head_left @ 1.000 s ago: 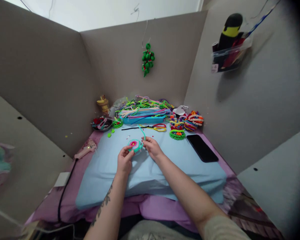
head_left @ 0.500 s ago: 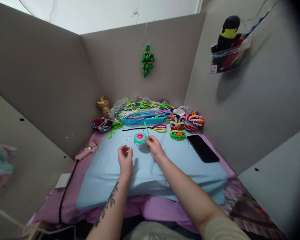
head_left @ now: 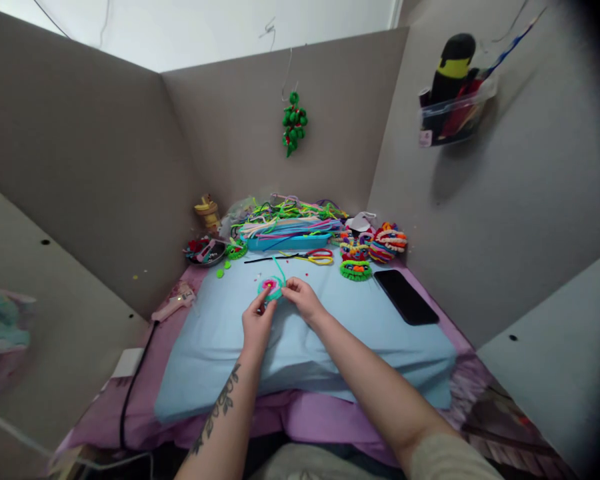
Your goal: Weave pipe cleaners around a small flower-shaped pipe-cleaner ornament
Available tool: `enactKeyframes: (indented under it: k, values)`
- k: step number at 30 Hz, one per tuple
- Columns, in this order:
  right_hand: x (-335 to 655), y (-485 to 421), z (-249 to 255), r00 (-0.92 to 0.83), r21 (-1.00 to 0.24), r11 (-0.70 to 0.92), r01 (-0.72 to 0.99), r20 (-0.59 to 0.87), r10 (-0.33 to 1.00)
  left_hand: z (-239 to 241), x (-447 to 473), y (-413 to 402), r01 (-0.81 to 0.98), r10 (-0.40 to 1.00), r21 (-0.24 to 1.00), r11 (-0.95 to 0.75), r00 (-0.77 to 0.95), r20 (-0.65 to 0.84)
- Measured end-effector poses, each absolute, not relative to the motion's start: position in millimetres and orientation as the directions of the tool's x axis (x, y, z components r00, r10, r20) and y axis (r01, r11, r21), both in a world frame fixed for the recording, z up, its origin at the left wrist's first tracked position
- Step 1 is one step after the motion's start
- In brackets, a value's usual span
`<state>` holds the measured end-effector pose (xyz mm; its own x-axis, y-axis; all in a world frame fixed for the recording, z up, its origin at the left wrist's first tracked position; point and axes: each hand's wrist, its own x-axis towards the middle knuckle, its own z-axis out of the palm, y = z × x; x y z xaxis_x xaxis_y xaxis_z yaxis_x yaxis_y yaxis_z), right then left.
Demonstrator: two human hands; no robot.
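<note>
A small round coil of pipe cleaner (head_left: 271, 287), teal outside with pink and yellow at its centre, is held just above the light blue pillow (head_left: 360, 333). A loose teal end rises from it. My left hand (head_left: 257, 321) pinches the coil's lower left edge with thumb and fingers. My right hand (head_left: 303, 299) is closed on the coil's right side, where the teal strand leaves it.
Behind the coil lie scissors with red and yellow handles (head_left: 314, 256), a blue tray heaped with pipe cleaners (head_left: 290, 230), several finished coils (head_left: 375, 247) and a small dish (head_left: 205, 251). A black phone (head_left: 405, 296) lies right. A glue gun (head_left: 173, 303) lies left. Grey partitions enclose the space.
Half a second ago my left hand was off the coil while the right held it farther back. Now the coil is nearer me and both hands grip it again.
</note>
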<state>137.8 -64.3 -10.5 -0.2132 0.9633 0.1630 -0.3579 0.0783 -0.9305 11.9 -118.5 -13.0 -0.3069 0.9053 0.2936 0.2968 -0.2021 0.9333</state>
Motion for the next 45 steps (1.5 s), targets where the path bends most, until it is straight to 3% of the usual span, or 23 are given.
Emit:
enactKeyframes:
  k: [13, 22, 26, 29, 33, 37, 41, 45]
  values:
    - [137, -63, -14, -0.29, -0.942, 0.034, -0.334, 0.137, 0.947, -14, 14, -123, 0.209, 0.859, 0.967, -0.147, -0.457, 0.229]
    - [135, -63, -17, -0.243, -0.957, 0.039, -0.287, 0.113, 0.964, -9, 16, -126, 0.107, 0.868, 0.985, -0.134, -0.466, 0.169]
    - [138, -61, -18, -0.112, -0.96, 0.112, -0.257, 0.145, 0.983, -11, 14, -124, 0.06, 0.85, 0.989, -0.136, -0.507, 0.147]
    - [143, -62, -20, 0.004, -0.953, 0.274, -0.129, 0.275, 0.961, -14, 11, -121, 0.016, 0.849, 0.989, -0.148, -0.511, 0.136]
    - [145, -63, -22, -0.096, -0.809, 0.555, 0.194, 0.548, 0.831, -17, 9, -119, -0.09, 0.872, 0.981, -0.169, -0.478, 0.106]
    - [144, -61, -23, -0.084, -0.759, 0.588, 0.279, 0.591, 0.802, -17, 8, -121, -0.103, 0.87, 0.976, -0.194, -0.477, 0.122]
    - [146, -65, -21, 0.029, -0.79, 0.572, 0.219, 0.592, 0.806, -17, 8, -121, -0.009, 0.845, 0.986, -0.165, -0.516, 0.136]
    - [147, -70, -18, 0.018, -0.875, 0.485, 0.008, 0.485, 0.874, -20, 8, -119, -0.002, 0.855, 0.988, -0.157, -0.501, 0.135]
